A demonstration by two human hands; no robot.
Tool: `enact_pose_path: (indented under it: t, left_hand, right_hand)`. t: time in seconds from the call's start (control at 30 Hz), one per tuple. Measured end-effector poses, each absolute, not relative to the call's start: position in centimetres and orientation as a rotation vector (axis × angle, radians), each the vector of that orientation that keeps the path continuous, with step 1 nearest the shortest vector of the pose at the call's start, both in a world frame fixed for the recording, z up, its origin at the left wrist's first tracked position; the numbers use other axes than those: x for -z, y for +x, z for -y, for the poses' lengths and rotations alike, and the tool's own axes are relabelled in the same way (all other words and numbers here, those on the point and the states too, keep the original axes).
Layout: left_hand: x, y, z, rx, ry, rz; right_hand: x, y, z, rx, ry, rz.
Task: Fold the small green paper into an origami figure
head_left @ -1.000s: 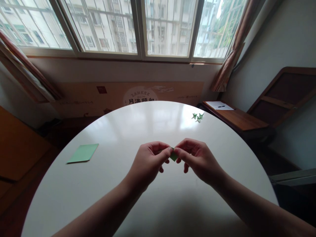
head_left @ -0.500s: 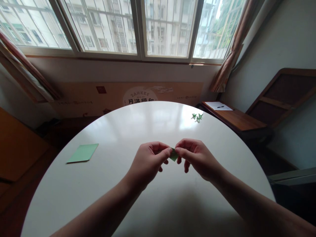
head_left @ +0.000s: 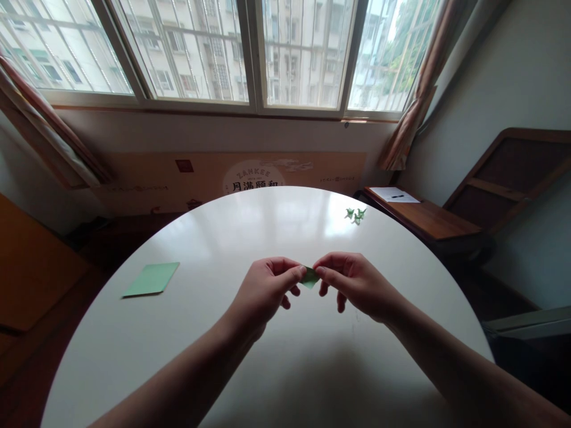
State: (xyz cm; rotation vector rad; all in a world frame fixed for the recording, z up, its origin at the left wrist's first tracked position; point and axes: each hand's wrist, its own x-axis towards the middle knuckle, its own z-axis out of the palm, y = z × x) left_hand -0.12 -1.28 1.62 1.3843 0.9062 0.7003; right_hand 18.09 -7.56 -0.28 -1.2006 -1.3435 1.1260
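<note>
A small folded piece of green paper (head_left: 310,277) is pinched between my two hands above the white table (head_left: 267,368). My left hand (head_left: 270,291) grips its left side between thumb and index finger. On its right side, my right hand (head_left: 352,279) pinches it the same way, the other fingers curled loosely below. My fingertips cover both ends of the paper, so its full folded shape is hidden. Several small folded green paper figures (head_left: 355,216) lie close together at the table's far right. To the left rests a stack of square green paper (head_left: 151,279).
Beyond the table's right edge stands a brown wooden chair or bench (head_left: 441,221) with a white sheet (head_left: 392,194) and a dark pen on it. A printed board (head_left: 187,178) leans under the barred windows (head_left: 196,53). Curtains (head_left: 404,139) hang at both sides.
My fingertips have drawn slightly apart, and more of the folded green paper shows between them. The whole view has shifted a little; the stack and the small figures stay in place.
</note>
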Motion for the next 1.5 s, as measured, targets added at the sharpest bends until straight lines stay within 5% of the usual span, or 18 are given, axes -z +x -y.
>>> enact_pose_path:
  t: [1.17,1.5]
  left_hand:
    - [-1.4,-0.1,1.3,-0.784,1.117,-0.890]
    - [-1.5,0.1,1.7,-0.678,1.114,-0.880]
  right_hand:
    - [1.1,17.6,7.2,-1.142,-1.128,1.143]
    - [2.0,17.1,7.5,-0.791,-0.998,1.415]
